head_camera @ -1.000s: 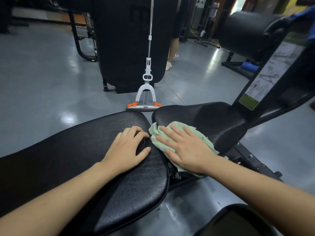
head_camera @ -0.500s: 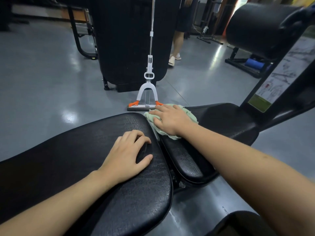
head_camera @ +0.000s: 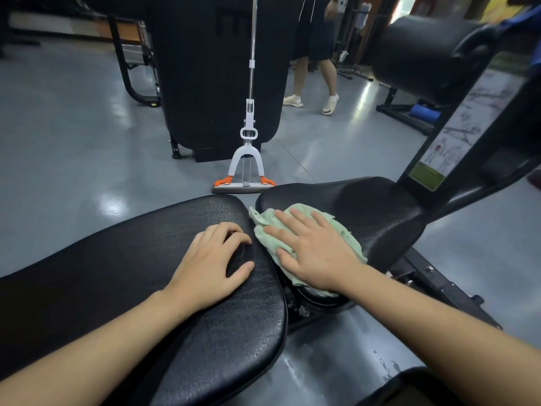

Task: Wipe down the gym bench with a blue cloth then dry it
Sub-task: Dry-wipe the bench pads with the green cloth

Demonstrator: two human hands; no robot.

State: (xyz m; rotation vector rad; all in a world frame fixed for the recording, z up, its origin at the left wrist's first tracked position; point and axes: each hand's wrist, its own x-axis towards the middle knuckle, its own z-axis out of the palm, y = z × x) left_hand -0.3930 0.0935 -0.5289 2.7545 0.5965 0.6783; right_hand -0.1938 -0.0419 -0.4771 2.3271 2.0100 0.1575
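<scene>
A black padded gym bench fills the foreground: a long back pad (head_camera: 123,273) on the left and a seat pad (head_camera: 366,206) on the right. A pale green cloth (head_camera: 265,230) lies on the near left part of the seat pad. My right hand (head_camera: 316,247) presses flat on the cloth with straight, spread fingers. My left hand (head_camera: 213,262) rests on the end of the back pad, its fingers loosely curled against the leather and holding nothing.
A white and orange flat mop (head_camera: 244,183) stands on the grey floor just beyond the bench. A black machine (head_camera: 216,71) is behind it. A person's legs (head_camera: 313,80) are walking past. A black roller pad (head_camera: 424,51) and frame with a sticker (head_camera: 448,148) rise at the right.
My right hand has dragged the cloth back from the far left edge of the seat pad toward me, to its near part. My left hand has stayed on the back pad.
</scene>
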